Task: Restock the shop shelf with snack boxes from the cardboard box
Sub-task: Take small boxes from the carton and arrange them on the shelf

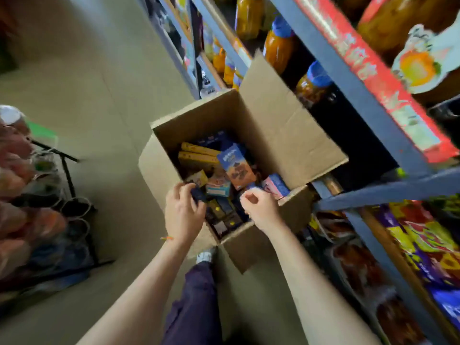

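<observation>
Beige floor (82,78), open cardboard box (271,120) on it, beside shelf (348,78)

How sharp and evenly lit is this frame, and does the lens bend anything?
Head view: wide-angle bending makes the shelf rails fan out; motion blur smears the bottles and the packets at the left edge; the cardboard box and both hands, left hand and right hand, are sharper; light is soft, with dark shelf recesses.

One cardboard box (273,125) sits open. Two hands (183,212) reach in. Three bottles with blue caps (278,43) show clearly. The snack boxes (236,165) are too jumbled to count.
</observation>
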